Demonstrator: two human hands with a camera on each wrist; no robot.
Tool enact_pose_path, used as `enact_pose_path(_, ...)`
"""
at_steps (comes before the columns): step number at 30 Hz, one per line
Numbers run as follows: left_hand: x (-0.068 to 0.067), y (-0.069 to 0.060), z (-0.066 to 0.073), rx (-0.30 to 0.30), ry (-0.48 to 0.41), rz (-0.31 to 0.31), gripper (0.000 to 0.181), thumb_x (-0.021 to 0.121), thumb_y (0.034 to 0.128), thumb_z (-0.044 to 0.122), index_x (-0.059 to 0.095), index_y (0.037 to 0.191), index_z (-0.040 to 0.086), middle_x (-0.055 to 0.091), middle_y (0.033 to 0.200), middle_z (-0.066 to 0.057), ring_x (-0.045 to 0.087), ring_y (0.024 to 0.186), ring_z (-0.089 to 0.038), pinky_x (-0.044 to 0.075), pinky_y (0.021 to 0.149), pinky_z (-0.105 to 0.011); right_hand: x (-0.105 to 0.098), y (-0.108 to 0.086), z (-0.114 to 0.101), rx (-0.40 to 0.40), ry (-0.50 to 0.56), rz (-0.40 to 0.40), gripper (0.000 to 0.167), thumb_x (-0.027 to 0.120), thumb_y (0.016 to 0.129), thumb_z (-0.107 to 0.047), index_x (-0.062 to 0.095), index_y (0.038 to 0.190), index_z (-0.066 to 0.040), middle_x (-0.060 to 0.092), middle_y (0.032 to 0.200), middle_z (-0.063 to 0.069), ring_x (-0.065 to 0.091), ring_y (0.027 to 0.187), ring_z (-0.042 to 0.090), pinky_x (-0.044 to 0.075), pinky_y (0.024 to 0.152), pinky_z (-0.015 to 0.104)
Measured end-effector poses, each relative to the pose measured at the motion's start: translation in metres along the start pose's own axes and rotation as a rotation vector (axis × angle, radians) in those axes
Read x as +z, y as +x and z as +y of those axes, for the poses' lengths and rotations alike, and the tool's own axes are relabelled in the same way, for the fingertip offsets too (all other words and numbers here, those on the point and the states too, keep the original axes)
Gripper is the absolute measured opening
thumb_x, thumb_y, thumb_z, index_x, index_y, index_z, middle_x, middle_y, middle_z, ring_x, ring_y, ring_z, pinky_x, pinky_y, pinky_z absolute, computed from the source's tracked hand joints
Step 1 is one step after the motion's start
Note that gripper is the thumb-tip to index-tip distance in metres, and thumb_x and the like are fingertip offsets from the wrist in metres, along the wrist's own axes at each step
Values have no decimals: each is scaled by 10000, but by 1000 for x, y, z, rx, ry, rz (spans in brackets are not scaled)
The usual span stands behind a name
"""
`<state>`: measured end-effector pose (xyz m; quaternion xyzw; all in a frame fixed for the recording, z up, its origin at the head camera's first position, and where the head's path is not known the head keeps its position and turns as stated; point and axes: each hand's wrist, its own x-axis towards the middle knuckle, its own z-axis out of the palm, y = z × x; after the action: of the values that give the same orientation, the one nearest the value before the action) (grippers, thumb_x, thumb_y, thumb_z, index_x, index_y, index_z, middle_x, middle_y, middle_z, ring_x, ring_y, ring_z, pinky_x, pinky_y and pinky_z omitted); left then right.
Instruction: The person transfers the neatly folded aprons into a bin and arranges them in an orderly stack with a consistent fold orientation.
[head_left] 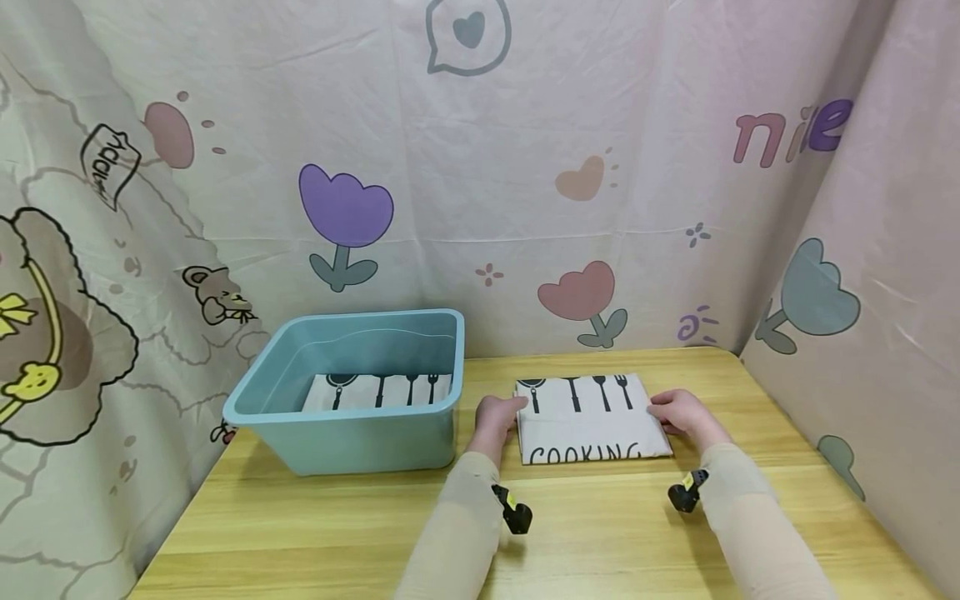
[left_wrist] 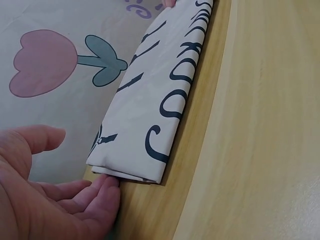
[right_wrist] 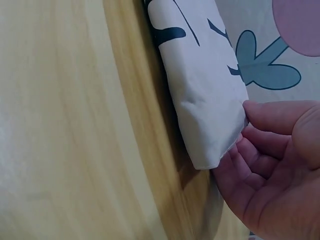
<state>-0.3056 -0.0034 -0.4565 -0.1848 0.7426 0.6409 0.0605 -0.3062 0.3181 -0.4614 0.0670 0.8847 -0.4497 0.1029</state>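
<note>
A folded white cloth (head_left: pixel 592 421) lies flat on the table, printed with dark kitchen utensils and the word "COOKING". At its left edge is my left hand (head_left: pixel 497 421). In the left wrist view the thumb (left_wrist: pixel 47 138) stands raised off the cloth, while the fingertips touch its lower edge at the corner. My right hand (head_left: pixel 686 414) pinches the right edge. The right wrist view shows the thumb (right_wrist: pixel 270 116) against that edge and the fingers curled under it, with the cloth's near corner (right_wrist: pixel 205 150) slightly dented.
Left of the cloth stands a blue plastic bin (head_left: pixel 367 442) holding another white cloth (head_left: pixel 390 393) with similar utensil prints. The wooden table (head_left: pixel 592 533) meets a printed curtain (head_left: pixel 465 208) at the back; more curtain hangs along both sides.
</note>
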Motion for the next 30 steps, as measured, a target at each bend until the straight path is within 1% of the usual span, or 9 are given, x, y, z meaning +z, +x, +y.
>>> enact_pose_path(6,2,0,-2,17,-45,1,553,727,867,139,522,1290,-153,641,988,-156,624,880,-249,561,774,-370,2,1,3,-33,-32,17,410,564,959,-33,479,1265,226,567,1187,345,614,950,277,547,756,323)
enact_pose_path(11,4,1,-4,48,-32,15,398,708,864,85,598,1179,-133,633,949,-144,618,836,-248,557,719,-343,4,0,6,-61,-2,35,412,570,947,-10,467,1265,231,587,1140,325,608,930,266,531,747,312)
enact_pose_path(15,5,1,-5,56,-2,29,344,701,864,63,623,1147,-117,628,965,-140,603,804,-225,550,680,-307,6,0,8,-54,30,53,448,569,952,-4,427,1313,220,583,1143,310,590,976,293,517,769,305)
enact_pose_path(21,7,-1,-4,73,42,17,147,681,842,26,662,948,-74,608,811,-113,520,588,-172,463,523,-250,8,1,11,-60,54,81,461,581,944,11,419,1329,205,571,1146,303,567,1032,340,513,796,313)
enact_pose_path(23,9,-3,-5,91,68,19,141,677,828,10,663,934,-82,632,851,-146,552,642,-207,510,581,-289,9,1,12,-69,62,85,449,586,942,13,433,1320,200,579,1140,296,571,1029,335,516,799,315)
enact_pose_path(24,9,-3,-5,98,80,21,158,678,824,2,662,949,-94,639,899,-161,589,712,-235,542,647,-317,9,1,12,-73,64,86,442,588,942,13,439,1314,200,584,1131,291,574,1024,329,516,800,318)
enact_pose_path(26,11,-3,-5,114,98,21,40,659,810,-29,629,800,-54,602,821,-125,564,709,-236,530,643,-319,11,0,12,-77,69,86,434,592,941,10,451,1307,196,591,1128,286,578,1021,325,519,807,325)
enact_pose_path(27,12,-4,-5,116,109,22,59,645,802,-45,605,759,-41,583,788,-115,545,695,-238,520,637,-327,11,0,12,-76,72,88,428,592,943,7,459,1305,191,595,1128,281,578,1023,322,519,814,330)
enact_pose_path(30,14,-5,-5,123,114,26,63,598,791,-90,635,781,-40,604,801,-100,571,741,-243,524,660,-325,12,-1,12,-72,68,91,418,591,950,-6,471,1305,179,597,1135,273,576,1033,322,519,833,343)
